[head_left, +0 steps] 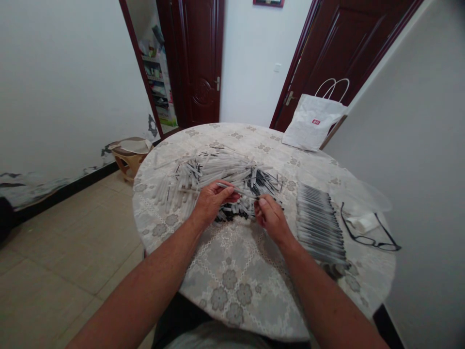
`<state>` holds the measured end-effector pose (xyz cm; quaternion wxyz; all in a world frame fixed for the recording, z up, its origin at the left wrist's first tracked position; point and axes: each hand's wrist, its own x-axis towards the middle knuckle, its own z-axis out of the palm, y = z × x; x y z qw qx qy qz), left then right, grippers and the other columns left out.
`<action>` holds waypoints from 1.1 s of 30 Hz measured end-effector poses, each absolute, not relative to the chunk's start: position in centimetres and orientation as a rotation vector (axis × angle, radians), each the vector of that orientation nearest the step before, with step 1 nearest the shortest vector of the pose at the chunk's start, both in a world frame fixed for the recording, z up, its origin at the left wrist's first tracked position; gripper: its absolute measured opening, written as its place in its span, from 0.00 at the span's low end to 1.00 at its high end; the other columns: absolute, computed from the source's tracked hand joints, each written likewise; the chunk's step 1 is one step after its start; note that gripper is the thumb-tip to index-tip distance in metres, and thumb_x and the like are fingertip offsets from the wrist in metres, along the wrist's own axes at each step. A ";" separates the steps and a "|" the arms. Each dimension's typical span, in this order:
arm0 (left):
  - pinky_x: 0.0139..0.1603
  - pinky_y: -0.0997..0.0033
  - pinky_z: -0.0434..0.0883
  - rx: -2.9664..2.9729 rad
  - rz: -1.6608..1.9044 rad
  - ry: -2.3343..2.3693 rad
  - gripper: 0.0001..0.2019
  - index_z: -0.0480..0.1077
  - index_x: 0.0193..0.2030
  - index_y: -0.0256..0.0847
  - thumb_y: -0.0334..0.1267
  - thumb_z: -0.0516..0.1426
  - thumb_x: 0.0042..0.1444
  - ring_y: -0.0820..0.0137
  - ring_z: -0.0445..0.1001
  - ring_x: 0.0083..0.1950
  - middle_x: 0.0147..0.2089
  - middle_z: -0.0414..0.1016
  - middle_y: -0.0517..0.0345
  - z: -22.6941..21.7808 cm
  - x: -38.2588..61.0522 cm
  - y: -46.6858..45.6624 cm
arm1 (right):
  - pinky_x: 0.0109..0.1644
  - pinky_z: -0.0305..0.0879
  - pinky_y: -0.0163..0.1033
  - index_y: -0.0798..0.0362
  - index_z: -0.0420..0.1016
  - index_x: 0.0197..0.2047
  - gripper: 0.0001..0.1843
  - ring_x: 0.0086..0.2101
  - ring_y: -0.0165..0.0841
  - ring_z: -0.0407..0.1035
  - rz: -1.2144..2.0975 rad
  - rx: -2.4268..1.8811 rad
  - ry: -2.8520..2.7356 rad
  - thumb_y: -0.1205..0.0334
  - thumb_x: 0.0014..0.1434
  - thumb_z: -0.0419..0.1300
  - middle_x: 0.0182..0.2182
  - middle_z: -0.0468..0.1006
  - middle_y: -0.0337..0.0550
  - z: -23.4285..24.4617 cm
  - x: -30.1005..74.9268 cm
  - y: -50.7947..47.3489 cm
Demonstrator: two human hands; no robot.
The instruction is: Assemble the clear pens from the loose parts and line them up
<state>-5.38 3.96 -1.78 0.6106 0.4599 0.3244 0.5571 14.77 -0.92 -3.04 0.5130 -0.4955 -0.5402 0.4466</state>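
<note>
A slim pen (245, 193), pale with a dark end, stretches between my two hands above the table. Its left part lies in the closed fingers of my left hand (213, 198). At the dark right end, my right hand (271, 215) pinches it between thumb and fingers. Just beyond and beneath my hands spreads a loose heap of pale pen barrels (225, 169). Small black pieces (259, 180) lie among them, too small to name surely. To the right of my right hand, many pens with dark ends (319, 225) lie side by side in a neat row.
A flowered cloth covers the round table (232, 286). Black-framed glasses (366, 240) lie at the right, near clear plastic (363, 191). A white paper bag (314, 121) stands at the far right edge. Left of the table is a brown stool (131, 150).
</note>
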 end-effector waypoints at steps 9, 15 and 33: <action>0.41 0.62 0.81 1.071 1.266 0.727 0.17 0.74 0.40 0.37 0.45 0.70 0.52 0.64 0.83 0.34 0.35 0.83 0.54 -1.7 -5.2 3.7 | 0.27 0.54 0.37 0.47 0.63 0.30 0.15 0.22 0.31 0.57 0.900 -1.191 -1.485 0.50 0.67 0.53 0.20 0.63 0.33 -2.6 15.0 -1.1; 0.42 0.59 0.82 1.062 1.245 0.735 0.18 0.74 0.40 0.37 0.47 0.70 0.50 0.63 0.83 0.34 0.36 0.84 0.53 -1.7 -5.3 3.8 | 0.32 0.56 0.37 0.48 0.67 0.33 0.12 0.28 0.33 0.60 0.612 -1.257 -1.659 0.53 0.68 0.53 0.24 0.67 0.36 -1.8 15.3 -1.6; 0.27 0.72 0.72 1.411 1.216 0.872 0.16 0.75 0.39 0.39 0.50 0.68 0.53 0.67 0.78 0.28 0.28 0.79 0.57 -0.9 -6.1 3.6 | 0.41 0.64 0.39 0.49 0.77 0.45 0.10 0.35 0.36 0.72 0.423 -1.221 -1.904 0.56 0.67 0.57 0.35 0.79 0.43 -1.2 15.6 -1.6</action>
